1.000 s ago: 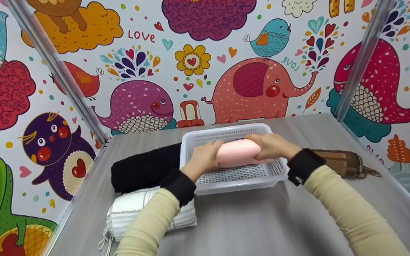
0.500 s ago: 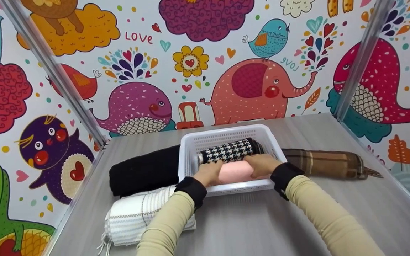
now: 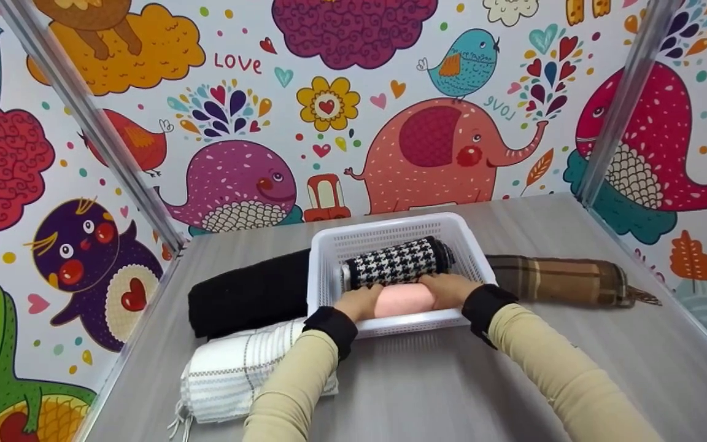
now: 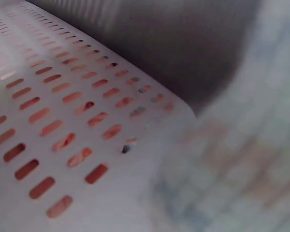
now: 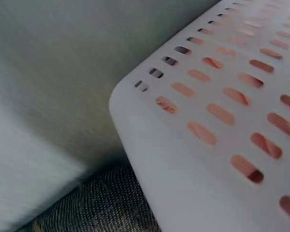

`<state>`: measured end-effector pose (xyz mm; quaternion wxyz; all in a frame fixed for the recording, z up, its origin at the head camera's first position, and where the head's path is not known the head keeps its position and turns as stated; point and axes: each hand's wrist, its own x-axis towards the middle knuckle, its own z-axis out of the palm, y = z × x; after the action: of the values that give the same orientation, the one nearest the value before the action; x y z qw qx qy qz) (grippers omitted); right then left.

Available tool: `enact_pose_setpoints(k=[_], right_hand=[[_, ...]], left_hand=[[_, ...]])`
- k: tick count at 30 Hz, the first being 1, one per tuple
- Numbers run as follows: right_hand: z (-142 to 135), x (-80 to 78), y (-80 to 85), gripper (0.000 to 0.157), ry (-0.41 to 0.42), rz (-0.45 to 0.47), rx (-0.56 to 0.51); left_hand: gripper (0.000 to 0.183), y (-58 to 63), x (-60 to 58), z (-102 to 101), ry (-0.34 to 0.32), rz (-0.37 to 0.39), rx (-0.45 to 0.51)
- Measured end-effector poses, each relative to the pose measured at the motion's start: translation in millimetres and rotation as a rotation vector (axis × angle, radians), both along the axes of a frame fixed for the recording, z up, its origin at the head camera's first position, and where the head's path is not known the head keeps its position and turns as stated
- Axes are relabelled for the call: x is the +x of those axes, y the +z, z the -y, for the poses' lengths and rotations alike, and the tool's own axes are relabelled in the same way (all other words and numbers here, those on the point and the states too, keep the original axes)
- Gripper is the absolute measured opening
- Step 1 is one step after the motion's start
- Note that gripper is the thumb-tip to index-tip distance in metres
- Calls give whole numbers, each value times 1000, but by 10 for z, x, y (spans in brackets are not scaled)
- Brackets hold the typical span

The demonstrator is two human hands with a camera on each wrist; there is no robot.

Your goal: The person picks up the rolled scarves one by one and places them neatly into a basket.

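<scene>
Together, left hand (image 3: 358, 302) and right hand (image 3: 448, 291) curl fingers round a pink fabric roll (image 3: 404, 300), six o'clock in the plastic basket (image 3: 412, 320); slackened grip might unroll it.

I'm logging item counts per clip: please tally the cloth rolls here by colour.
Pink roll: 1
Black roll: 1
Black-and-white houndstooth roll: 1
White striped roll: 1
Brown plaid roll: 1
Total: 5, 2 of them in the white basket
</scene>
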<state>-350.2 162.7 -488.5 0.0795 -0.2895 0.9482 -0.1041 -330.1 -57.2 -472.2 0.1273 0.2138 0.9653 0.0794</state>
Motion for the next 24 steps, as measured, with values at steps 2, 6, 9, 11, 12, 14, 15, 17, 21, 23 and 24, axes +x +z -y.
enact_pose_setpoints(k=[2, 6, 9, 11, 12, 14, 15, 17, 21, 23, 24], right_hand=[[11, -2, -11, 42, -2, 19, -13], [27, 1, -10, 40, -4, 39, -28], [11, 10, 44, 44, 12, 57, -23], [-18, 21, 144, 52, 4, 103, -45], [-41, 22, 213, 57, 0, 115, -66], [-90, 26, 391, 64, -16, 108, -129], [-116, 35, 494, 66, -36, 94, -180], [-163, 53, 711, 62, -67, 16, -309], [-233, 229, 1138, 46, -126, -198, -576], [-261, 376, 1296, 39, -142, -297, -678], [-275, 459, 1357, 35, -141, -338, -719]], left_hand=[[47, -4, -8, 3, 15, 38, 15], [47, 8, -27, 11, 29, 85, 31], [51, 53, -41, 20, 22, 120, 17], [59, 112, -55, 35, 25, 169, 61], [64, 157, -64, 46, 26, 189, 91], [73, 283, -84, 76, 23, 215, 177], [77, 362, -94, 94, 18, 220, 237], [76, 545, -114, 143, 1, 199, 355], [63, 959, -13, 252, -34, 99, 559], [57, 1138, 122, 315, -50, 23, 636], [55, 1218, 212, 348, -57, -19, 664]])
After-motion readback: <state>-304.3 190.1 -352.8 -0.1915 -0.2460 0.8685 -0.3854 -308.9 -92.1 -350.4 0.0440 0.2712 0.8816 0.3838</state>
